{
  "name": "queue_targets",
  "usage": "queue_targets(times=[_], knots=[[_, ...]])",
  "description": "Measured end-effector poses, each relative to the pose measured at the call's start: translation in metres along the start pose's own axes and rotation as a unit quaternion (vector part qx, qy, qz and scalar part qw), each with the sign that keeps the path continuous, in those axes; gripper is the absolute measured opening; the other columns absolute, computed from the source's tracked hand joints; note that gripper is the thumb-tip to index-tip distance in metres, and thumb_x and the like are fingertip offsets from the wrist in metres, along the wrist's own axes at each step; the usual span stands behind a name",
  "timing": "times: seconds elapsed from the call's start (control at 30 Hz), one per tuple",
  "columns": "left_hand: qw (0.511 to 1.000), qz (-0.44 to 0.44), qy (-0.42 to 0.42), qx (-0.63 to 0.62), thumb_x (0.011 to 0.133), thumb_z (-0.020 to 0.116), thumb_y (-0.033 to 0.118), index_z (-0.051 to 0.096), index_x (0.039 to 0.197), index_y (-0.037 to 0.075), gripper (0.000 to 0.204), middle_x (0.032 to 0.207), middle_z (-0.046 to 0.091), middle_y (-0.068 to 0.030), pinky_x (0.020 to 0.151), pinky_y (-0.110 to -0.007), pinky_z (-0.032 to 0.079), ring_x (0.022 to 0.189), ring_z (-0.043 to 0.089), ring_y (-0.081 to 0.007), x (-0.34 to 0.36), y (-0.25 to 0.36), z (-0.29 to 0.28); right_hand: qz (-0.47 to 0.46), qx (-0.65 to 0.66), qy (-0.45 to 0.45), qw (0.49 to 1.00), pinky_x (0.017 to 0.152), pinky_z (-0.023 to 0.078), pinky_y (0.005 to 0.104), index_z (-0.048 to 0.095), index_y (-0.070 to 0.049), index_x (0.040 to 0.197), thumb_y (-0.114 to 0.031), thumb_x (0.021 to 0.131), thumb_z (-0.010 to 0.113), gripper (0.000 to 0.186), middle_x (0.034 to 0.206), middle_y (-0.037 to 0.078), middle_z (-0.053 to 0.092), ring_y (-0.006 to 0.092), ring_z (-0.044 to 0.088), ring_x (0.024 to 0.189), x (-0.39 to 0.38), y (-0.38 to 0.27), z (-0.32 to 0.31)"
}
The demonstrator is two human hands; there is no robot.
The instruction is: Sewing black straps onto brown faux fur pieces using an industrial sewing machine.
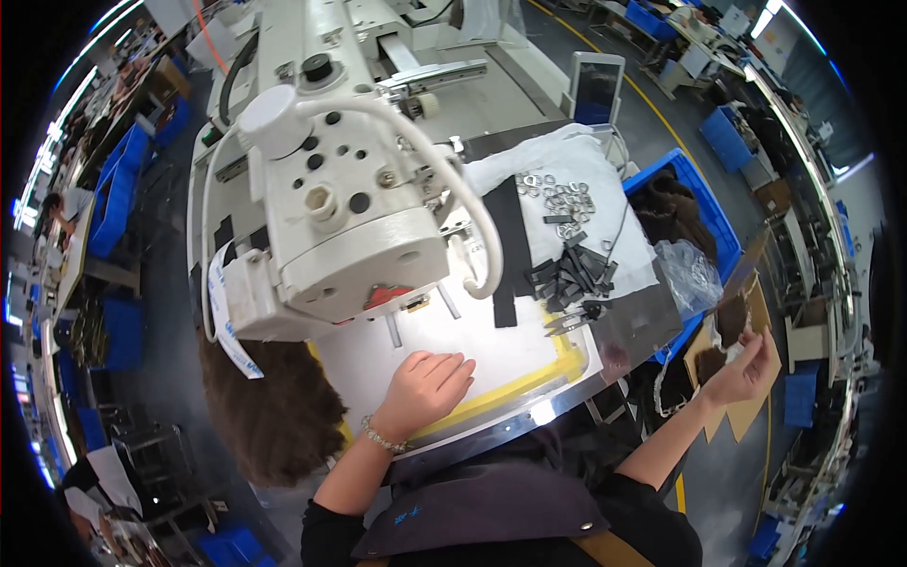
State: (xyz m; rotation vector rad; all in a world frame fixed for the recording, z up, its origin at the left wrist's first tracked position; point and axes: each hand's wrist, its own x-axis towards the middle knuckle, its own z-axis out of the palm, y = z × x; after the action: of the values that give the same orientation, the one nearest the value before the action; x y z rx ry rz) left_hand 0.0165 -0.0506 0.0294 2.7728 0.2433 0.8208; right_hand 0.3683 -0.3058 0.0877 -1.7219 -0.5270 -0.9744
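Taking twelve o'clock as straight ahead of the person, the left hand (433,386) lies palm-down at eleven on the yellow-edged white plate (496,352), fingers loosely bent and anything beneath them hidden, with a dark brown fur piece (269,406) at ten. At two, the right hand (740,371) reaches over the cardboard box (747,413) beside brown fur scraps (709,365), its fingers curled, though I cannot tell whether they grip anything. Farther off stand the sewing machine head (364,255) at eleven and black strips (578,270) at one, metal rings (570,198) beyond them.
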Motion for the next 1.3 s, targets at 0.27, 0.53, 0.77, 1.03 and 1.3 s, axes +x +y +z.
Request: queue_targets(times=[0.27, 0.53, 0.77, 1.03, 1.3], knots=[[0.999, 0.028, -0.020, -0.014, 0.078, 0.073, 0.009, 0.069, 0.095, 0.007, 0.017, 0.086, 0.069, -0.0029, 0.068, -0.027, 0.048, 0.075, 0.066, -0.0135, 0.000, 0.000, -0.004, 0.110, -0.302, -0.062, 0.945, 0.070, 0.052, 0.0305, 0.067, -0.002, 0.108, -0.011, 0.089, 0.066, 0.021, 0.091, 0.011, 0.068, 0.0189, 0.065, 0.078, -0.047, 0.150, -0.089], [0.999, 0.039, -0.027, -0.016, 0.078, 0.073, 0.006, 0.070, 0.094, 0.005, 0.017, 0.085, 0.070, -0.0042, 0.063, -0.029, 0.049, 0.072, 0.067, -0.0158, 0.000, 0.001, -0.002, 0.171, -0.449, -0.241, 0.844, 0.103, 0.035, 0.0514, 0.055, -0.013, 0.132, -0.044, 0.087, 0.066, 0.056, 0.131, 0.012, 0.056, 0.0319, 0.052, 0.122, -0.084, 0.178, -0.099], [0.999, 0.039, -0.027, -0.007, 0.079, 0.072, 0.005, 0.069, 0.093, 0.004, 0.014, 0.084, 0.070, -0.0048, 0.063, -0.030, 0.049, 0.073, 0.068, -0.0169, 0.006, 0.005, 0.000, 0.210, -0.409, -0.344, 0.819, 0.099, 0.044, 0.0489, 0.037, -0.017, 0.147, -0.023, 0.079, 0.071, 0.076, 0.140, 0.017, 0.047, 0.0380, 0.052, 0.119, -0.068, 0.179, -0.102], [0.999, 0.028, -0.029, -0.007, 0.077, 0.073, 0.003, 0.069, 0.091, 0.003, 0.014, 0.081, 0.070, -0.0053, 0.061, -0.029, 0.049, 0.070, 0.068, -0.0175, 0.003, 0.008, -0.007, 0.160, -0.426, -0.154, 0.877, 0.078, 0.051, 0.0444, 0.066, -0.003, 0.109, 0.003, 0.077, 0.057, 0.034, 0.087, 0.021, 0.067, 0.0398, 0.065, 0.086, -0.031, 0.136, -0.101], [0.857, -0.176, -0.159, -0.457, 0.085, 0.067, 0.003, 0.064, 0.115, 0.002, 0.030, 0.094, 0.070, -0.0121, 0.074, -0.032, 0.054, 0.081, 0.069, -0.0202, 0.025, 0.044, 0.007, -0.249, -0.294, 0.035, 0.922, 0.070, 0.045, 0.0363, 0.069, -0.005, 0.088, -0.006, 0.073, 0.059, 0.019, 0.078, 0.010, 0.067, 0.0288, 0.065, 0.073, 0.021, -0.028, -0.070]])
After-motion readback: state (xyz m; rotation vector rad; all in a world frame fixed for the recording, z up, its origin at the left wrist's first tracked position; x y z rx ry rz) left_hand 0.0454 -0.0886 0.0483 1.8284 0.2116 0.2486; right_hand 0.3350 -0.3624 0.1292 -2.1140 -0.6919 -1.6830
